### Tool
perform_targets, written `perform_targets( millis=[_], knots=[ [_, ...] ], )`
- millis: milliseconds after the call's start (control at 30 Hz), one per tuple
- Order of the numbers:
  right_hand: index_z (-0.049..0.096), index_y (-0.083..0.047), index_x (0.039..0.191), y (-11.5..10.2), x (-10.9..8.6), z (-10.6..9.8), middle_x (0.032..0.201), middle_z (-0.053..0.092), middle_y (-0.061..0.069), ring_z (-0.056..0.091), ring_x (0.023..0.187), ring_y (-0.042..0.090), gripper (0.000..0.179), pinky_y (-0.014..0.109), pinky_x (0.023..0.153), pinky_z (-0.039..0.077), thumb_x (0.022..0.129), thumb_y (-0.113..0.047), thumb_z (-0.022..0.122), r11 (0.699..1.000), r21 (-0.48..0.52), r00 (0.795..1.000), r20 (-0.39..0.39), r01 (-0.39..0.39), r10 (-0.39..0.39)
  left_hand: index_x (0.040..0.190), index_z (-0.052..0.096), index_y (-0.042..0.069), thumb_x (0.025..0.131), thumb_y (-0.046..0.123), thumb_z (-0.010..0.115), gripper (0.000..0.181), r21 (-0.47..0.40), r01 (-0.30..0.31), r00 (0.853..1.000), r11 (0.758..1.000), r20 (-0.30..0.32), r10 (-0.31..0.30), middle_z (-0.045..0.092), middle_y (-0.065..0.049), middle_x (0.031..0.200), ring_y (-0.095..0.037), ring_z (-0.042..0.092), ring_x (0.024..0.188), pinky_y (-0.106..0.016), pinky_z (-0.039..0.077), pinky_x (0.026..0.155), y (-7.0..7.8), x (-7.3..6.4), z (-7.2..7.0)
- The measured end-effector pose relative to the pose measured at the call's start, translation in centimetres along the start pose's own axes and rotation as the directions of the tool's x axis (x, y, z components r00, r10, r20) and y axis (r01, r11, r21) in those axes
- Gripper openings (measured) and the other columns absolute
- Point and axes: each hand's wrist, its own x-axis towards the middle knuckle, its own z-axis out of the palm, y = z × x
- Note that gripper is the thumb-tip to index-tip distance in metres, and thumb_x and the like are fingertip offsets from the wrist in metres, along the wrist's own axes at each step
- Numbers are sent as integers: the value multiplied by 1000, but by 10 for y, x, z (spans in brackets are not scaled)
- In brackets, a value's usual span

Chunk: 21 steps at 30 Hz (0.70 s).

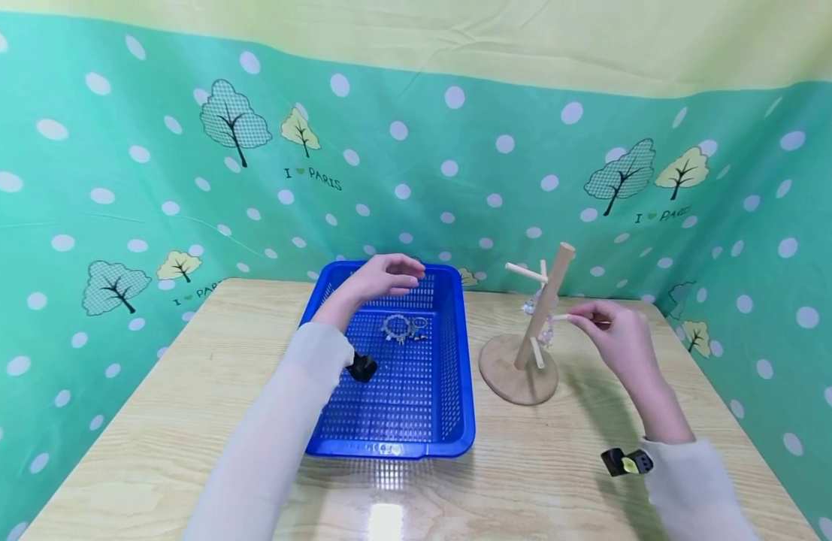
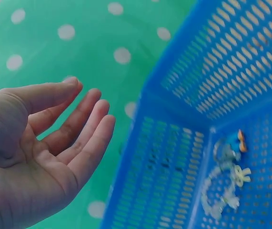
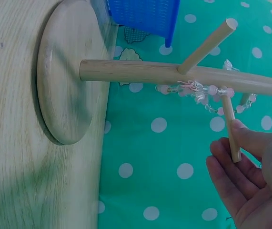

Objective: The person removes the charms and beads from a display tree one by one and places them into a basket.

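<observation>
I am at a pale wooden table [image 1: 152, 391], facing a green cloth [image 1: 416, 210] with white spots and printed trees. On the table is a blue basket [image 1: 429, 450] with slotted sides, and at 3 o'clock from it, a wooden stand [image 1: 503, 368]: a round base and an upright post with thin pegs.

My right hand [image 1: 618, 334] is at 3 o'clock from the post. Its thumb and fingertips pinch the outer part of a peg [image 3: 232, 133] pointing my way. On this peg, close against the post, hangs a pink bracelet [image 3: 205, 90] of pink and clear beads. A second bracelet [image 3: 240, 109], also pink and clear, hangs behind the post. In the head view, an upper peg [image 1: 526, 273] points to 10 o'clock and a low peg [image 1: 537, 353] points between 5 and 6 o'clock.

My left hand [image 1: 385, 276] hovers over the basket's 12 o'clock end. It holds nothing; its fingers are loosely bent, with the thumb apart from them.

Inside the basket, just toward 1 o'clock from its middle, two more pieces lie side by side on the floor: a pale bracelet [image 2: 206, 191] with a yellowish bow, and a charm bracelet [image 2: 233, 143] with blue and orange bits, its finer detail too blurred to tell.
</observation>
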Motion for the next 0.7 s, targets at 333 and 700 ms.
perform_targets(
  millis=[333,700],
  knots=[
    [76,-6,89,-14,-13,-3,81,75,14,72,68,29,7,46,62,59,86,-11,78,982,-167,992,-67,90,-102,136,55,0,101,11,56,37,65,-122,991,990,67,118,59,-21,139,-31,57,129,-43,50,108,21,-12,19],
    [73,-6,82,-44,-28,-5,71,71,11,58,50,21,10,28,39,35,83,-13,80,934,-342,987,-76,106,-140,133,58,0,100,10,58,34,95,-204,974,974,124,191,63,-18,134,-29,60,125,-36,54,104,37,-16,37]
  ],
)
